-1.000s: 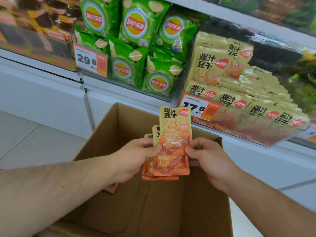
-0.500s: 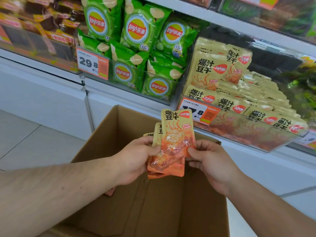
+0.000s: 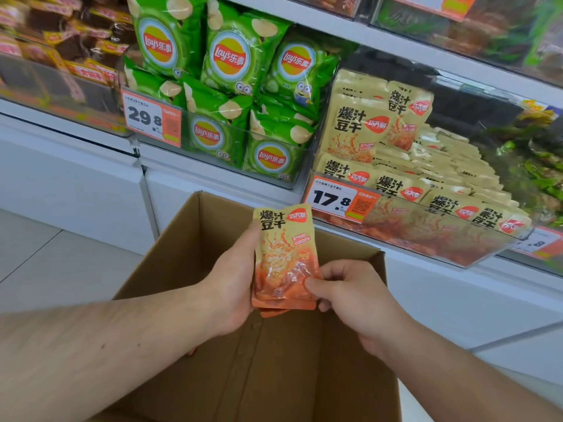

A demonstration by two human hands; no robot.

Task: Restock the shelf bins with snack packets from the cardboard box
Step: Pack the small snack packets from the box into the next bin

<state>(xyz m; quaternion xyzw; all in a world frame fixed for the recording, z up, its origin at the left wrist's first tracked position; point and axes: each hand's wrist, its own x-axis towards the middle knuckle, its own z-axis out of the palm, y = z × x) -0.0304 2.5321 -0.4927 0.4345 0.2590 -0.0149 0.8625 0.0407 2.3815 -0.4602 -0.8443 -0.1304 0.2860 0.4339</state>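
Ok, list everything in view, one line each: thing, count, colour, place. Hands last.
held packets: a small stack, exact count unclear, tan and orange, above the box, between both hands
cardboard box: one, brown, open, on the floor below the shelf
tofu-snack bin: one, clear, many matching tan packets, shelf right of centre
17.8 price tag: one, white and orange, on that bin's front
Lay's bags: several, green, bin left of the tofu snacks
29.8 price tag: one, white and orange, on the crisps bin
brown snacks: many, blurred, far-left bin
green snacks: blurred, far-right bin
left hand: grips the stack's left side
right hand: pinches its lower right corner
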